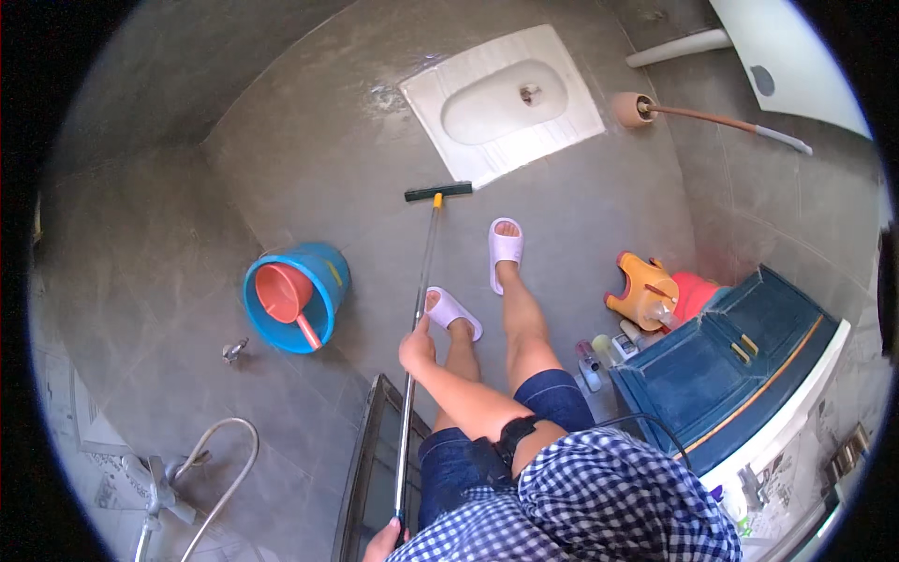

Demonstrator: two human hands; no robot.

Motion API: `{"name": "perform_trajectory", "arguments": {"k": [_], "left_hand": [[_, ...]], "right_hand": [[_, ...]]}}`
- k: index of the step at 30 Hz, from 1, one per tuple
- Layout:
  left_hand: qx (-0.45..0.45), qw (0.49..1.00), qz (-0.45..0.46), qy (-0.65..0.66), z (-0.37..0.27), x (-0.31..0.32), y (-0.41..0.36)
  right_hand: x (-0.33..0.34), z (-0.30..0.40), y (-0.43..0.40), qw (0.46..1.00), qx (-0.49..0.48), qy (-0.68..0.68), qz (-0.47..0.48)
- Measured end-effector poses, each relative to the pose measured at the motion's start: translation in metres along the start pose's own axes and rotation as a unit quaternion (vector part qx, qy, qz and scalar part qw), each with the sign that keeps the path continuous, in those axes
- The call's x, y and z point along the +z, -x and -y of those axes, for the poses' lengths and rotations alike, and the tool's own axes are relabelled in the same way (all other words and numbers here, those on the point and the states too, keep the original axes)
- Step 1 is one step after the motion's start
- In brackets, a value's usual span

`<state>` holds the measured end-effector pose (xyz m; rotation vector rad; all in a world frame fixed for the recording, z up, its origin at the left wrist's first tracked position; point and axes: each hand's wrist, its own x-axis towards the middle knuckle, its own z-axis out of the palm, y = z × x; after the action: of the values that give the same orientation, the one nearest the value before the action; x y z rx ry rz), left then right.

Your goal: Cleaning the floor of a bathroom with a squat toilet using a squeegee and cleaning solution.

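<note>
A long-handled floor brush (pixel 426 263) slants up the middle of the view, with a metal pole and a yellow neck. Its dark green head (pixel 439 191) rests on the grey floor, close to the near corner of a white squat toilet (pixel 456 158). Partway along the pole, my right hand (pixel 418 348) is closed around it, its arm reaching across my body. At the bottom edge, my left hand (pixel 384 539) grips the black end of the handle and is partly cut off. Wet patches (pixel 386 98) shine on the floor left of the toilet.
On the left stands a blue bucket (pixel 339 270) holding a red dipper (pixel 284 288), near a wall tap (pixel 234 350) and shower hose (pixel 242 478). On the right are a toilet brush (pixel 716 118) in its holder, a yellow plastic stool (pixel 642 288), several bottles (pixel 590 372) and a blue cabinet (pixel 702 365).
</note>
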<state>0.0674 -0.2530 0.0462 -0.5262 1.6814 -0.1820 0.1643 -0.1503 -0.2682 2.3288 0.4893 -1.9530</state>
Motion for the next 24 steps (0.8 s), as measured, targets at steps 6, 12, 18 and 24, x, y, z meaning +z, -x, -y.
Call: {"name": "perform_trajectory", "arguments": {"k": [6,12,18,24], "left_hand": [[0.086,0.981,0.093,-0.149,-0.052,0.059,-0.015],[0.017,0.980,0.172,-0.100,-0.067,0.098,-0.021],[-0.006,0.991,0.089,-0.096,-0.037,0.066,0.018],[-0.058,0.957,0.216,-0.185,-0.159,0.230,0.015]], "right_hand": [[-0.125,0.050,-0.032,0.996,0.000,-0.014,-0.093],[-0.173,-0.005,-0.117,0.987,-0.059,-0.011,-0.148],[-0.112,-0.015,-0.051,0.993,0.008,0.010,-0.114],[-0.332,0.059,-0.154,0.968,-0.015,-0.183,-0.172]]}}
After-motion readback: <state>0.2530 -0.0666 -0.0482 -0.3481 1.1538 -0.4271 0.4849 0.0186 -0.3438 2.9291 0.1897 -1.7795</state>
